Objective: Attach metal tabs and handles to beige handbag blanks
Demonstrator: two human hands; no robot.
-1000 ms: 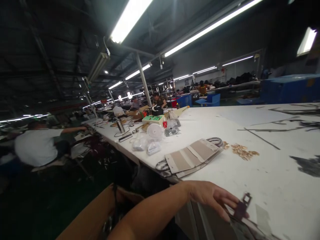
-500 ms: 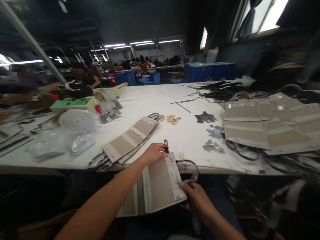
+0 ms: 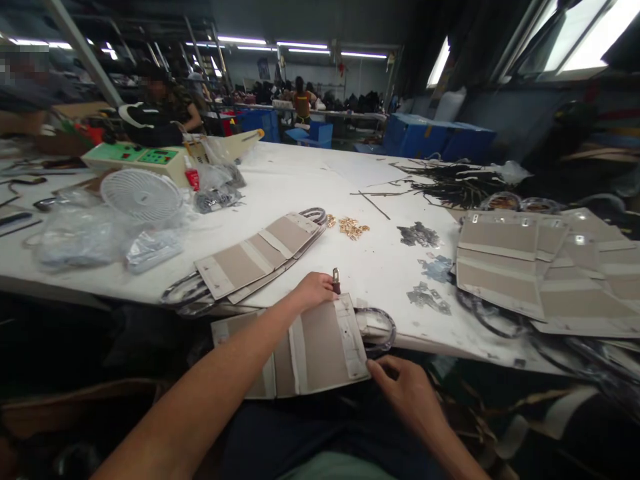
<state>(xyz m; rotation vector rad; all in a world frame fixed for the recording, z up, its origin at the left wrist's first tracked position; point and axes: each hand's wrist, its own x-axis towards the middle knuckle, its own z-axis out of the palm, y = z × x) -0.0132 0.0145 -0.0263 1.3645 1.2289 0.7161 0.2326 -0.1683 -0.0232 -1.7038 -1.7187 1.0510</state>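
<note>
A beige flat handbag piece (image 3: 320,357), lined in fabric with pale bands, lies at the table's front edge, tilted toward me. My left hand (image 3: 313,291) is closed at its far edge, fingers round a short brown tab with a metal clasp (image 3: 336,275) sticking up. At the near right corner, my right hand (image 3: 403,383) pinches the piece between thumb and finger. A plastic-wrapped loop handle (image 3: 385,331) juts out from its right side. Left of it lies a stack of similar bag pieces (image 3: 260,257).
Small gold fittings (image 3: 353,228), dark metal plates (image 3: 419,235) and grey plates (image 3: 429,298) lie in heaps on the white table (image 3: 305,180). More bag pieces (image 3: 500,263) are piled right. A white fan (image 3: 143,195) and green-topped machine (image 3: 135,157) stand left. Co-workers are farther back.
The view has shifted, so the table now sits higher. My right hand has moved slightly down from the loop handle's base to the corner. My left hand stays at the tab.
</note>
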